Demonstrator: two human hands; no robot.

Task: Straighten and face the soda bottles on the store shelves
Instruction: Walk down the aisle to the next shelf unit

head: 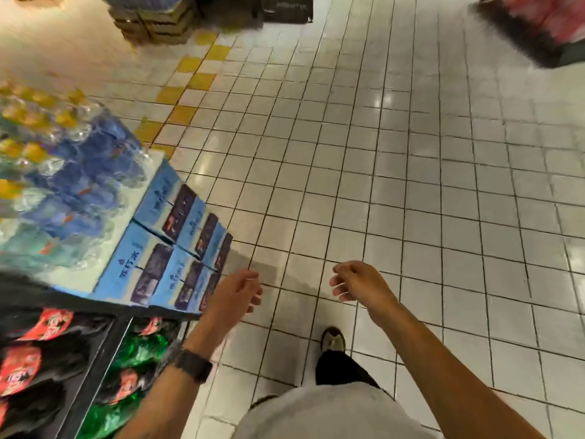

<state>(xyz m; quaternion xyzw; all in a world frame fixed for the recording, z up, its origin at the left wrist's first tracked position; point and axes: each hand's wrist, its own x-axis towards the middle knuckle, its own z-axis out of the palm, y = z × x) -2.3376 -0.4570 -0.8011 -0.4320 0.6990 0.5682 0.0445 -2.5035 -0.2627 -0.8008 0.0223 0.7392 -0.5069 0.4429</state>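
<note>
From the head camera, looking down the aisle, the left hand [235,293] hangs in front of the body with its fingers loosely curled and nothing in them. It is over the floor, just beside the corner of a stack of blue cartons [164,248]. A dark wristwatch [193,364] sits on the left wrist. The right hand [357,283] is held out at about the same height, apart from the left. Its fingers are also slack and bent inward, and it grips nothing.

The soda bottles are at the lower left, on a low shelf next to the left forearm. The dark bottles with red labels [22,369] fill the outer section. The green bottles [139,346] lie in the section nearer the aisle, with a dark divider between the two. Both groups are blurred, so I cannot tell which way the labels face. Neither hand touches them.

Beyond the cartons, further up the left side, are shrink-wrapped packs of clear bottles with yellow caps [63,172]. The floor [411,185] is pale square tile with a diagonal band of yellow tiles [190,80]. One shoe [333,340] shows below the hands. At the top edge stands a blurred stack of crates [152,23].
</note>
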